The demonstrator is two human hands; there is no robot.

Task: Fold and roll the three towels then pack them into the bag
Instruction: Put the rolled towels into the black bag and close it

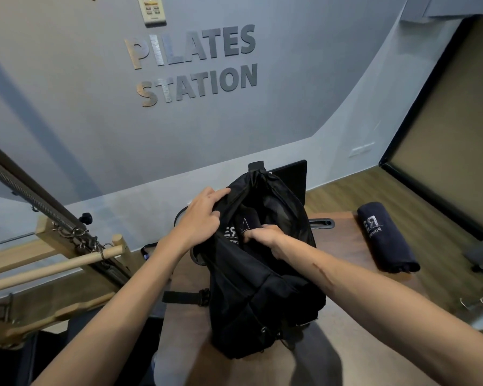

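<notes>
While my left hand [204,215] grips the near-left rim of the black bag [262,288], fingers curled over the fabric to keep the mouth wide, I've got room to work inside. Over to the middle: my right hand [265,236] is down in the opening, fingers closed around a dark rolled towel [246,224] with white lettering, seating it low so there's space beside it. How many towels are already in there I can't tell; the interior is too dark. The bag stands upright on the wooden counter [346,246], leaning away from me. Far right, well apart from the bag, another rolled towel [382,235] lies waiting on the counter, probably next in.
</notes>
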